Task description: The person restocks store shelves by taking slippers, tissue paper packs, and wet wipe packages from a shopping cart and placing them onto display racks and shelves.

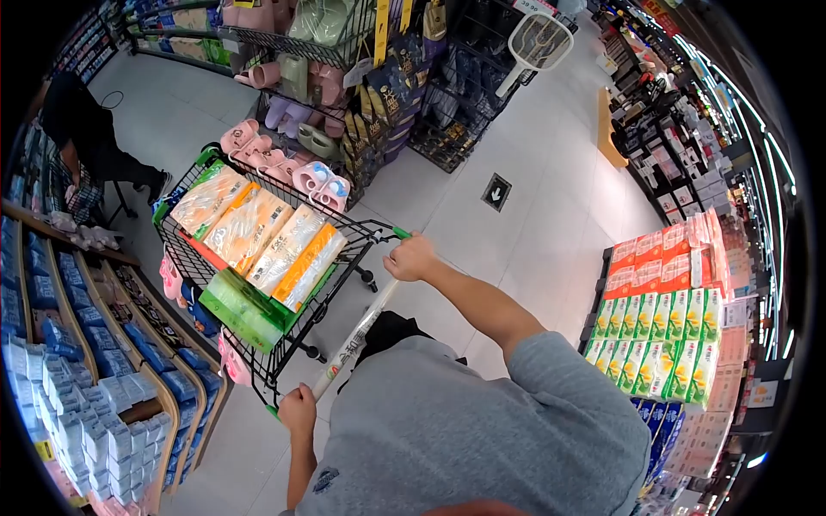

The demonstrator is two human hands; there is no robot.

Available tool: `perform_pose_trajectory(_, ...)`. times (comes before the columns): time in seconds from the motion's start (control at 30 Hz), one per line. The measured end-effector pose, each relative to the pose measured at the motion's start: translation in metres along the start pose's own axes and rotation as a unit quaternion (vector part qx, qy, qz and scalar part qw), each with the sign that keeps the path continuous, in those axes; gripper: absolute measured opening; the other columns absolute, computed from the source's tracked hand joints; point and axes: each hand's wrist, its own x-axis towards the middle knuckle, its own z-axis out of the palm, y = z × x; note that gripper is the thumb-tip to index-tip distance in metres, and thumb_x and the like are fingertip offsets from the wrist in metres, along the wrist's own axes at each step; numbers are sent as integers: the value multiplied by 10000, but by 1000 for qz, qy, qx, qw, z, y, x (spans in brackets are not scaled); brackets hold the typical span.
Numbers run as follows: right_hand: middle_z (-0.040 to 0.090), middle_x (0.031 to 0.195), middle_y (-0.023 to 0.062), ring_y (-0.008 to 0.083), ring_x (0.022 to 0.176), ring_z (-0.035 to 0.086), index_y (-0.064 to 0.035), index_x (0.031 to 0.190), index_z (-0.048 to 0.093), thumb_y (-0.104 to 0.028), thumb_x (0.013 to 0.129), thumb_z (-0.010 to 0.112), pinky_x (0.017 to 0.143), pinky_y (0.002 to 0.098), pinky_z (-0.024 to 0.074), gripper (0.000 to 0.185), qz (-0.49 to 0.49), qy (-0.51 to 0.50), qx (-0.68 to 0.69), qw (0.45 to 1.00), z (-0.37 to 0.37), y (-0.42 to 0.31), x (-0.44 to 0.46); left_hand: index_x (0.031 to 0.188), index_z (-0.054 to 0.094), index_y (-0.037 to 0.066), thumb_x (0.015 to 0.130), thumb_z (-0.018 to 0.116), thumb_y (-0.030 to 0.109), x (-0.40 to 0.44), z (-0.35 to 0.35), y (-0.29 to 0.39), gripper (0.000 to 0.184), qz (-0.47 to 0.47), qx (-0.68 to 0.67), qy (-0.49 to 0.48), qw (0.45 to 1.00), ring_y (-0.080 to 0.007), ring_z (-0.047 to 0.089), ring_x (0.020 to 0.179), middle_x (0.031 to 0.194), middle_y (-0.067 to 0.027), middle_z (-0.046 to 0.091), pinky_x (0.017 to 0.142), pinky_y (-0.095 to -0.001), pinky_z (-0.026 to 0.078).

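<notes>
My left hand [298, 408] is closed around the lower end of the shopping cart handle [357, 331]. At the upper end of the same handle, my right hand [411, 258] is wrapped near the green corner piece. The black wire shopping cart [284, 348] stands before me. Inside it lie several plastic-wrapped packs with orange and white packaging [249, 228], side by side. A green wrapped pack [245, 308] lies at the cart's left side.
Pink slippers [320, 185] line the cart's right side, beside a wire slipper rack [331, 60]. Shelves of blue packs [103, 413] stand to the left. A person in dark clothes [86, 120] is ahead. Stacked green-and-white packs [658, 335] stand on the right.
</notes>
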Motion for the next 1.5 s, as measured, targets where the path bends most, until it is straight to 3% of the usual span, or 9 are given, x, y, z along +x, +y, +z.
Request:
perform_pose_trajectory(0.57,535,483,96,279,491,520,-106,509,621,-362,778,521,672,375,414,385,-20,116,38,992,22,4,-13,710,662,9,890,448,345,-2,33,-13,438,3,16,-7,1000,-392,614,643,655,-209,617,617,-481,463)
perform_pose_trajectory(0.8,551,502,69,258,540,540,-98,516,618,-306,775,542,781,376,426,341,-33,202,61,977,46,12,-13,643,638,44,949,370,361,24,89,-73,515,221,15,13,975,-401,583,547,572,-188,590,537,-481,453)
perform_pose_trajectory(0.9,574,547,50,236,633,559,-94,534,612,-248,765,579,862,411,405,280,-41,308,101,945,56,13,-15,613,634,43,956,351,338,27,98,-73,534,260,-4,-3,966,-391,575,527,549,-187,578,545,-472,455)
perform_pose_trajectory(0.97,580,585,39,230,706,558,-94,561,612,-200,751,615,916,462,375,217,7,358,124,926,57,8,-16,616,631,9,960,336,325,6,71,-18,552,160,10,-48,986,-412,571,538,559,-214,573,557,-475,454)
perform_pose_trajectory(1.1,573,616,42,222,761,552,-98,596,627,-217,774,627,951,518,342,214,34,428,135,893,57,10,-17,651,616,-48,967,324,324,-7,88,-3,569,142,13,32,989,-462,577,622,619,-268,577,600,-522,445)
perform_pose_trajectory(1.27,589,679,43,221,871,549,-94,616,645,-273,793,623,1013,598,255,253,63,373,153,913,57,9,-24,688,628,-53,966,328,326,-13,95,3,558,142,28,54,988,-466,580,643,648,-279,582,609,-533,444)
perform_pose_trajectory(1.33,632,801,44,216,981,516,-74,704,694,-352,789,612,1027,621,223,302,78,272,133,950,51,7,-35,701,632,-55,964,331,326,-11,100,-1,553,149,25,53,987,-466,582,648,655,-281,583,613,-535,444)
perform_pose_trajectory(1.43,622,908,72,232,1067,477,-58,733,711,-396,788,604,1034,632,202,359,74,300,107,945,55,-3,-48,716,633,-68,955,359,317,-5,99,-10,529,155,41,58,985,-466,580,651,660,-288,579,608,-530,444)
perform_pose_trajectory(1.5,602,1008,105,256,1174,425,-38,802,713,-436,813,571,1042,635,185,423,97,253,101,957,57,-15,-62,709,623,-79,953,374,305,-6,94,-17,519,171,12,67,983,-469,573,644,653,-293,571,599,-527,435)
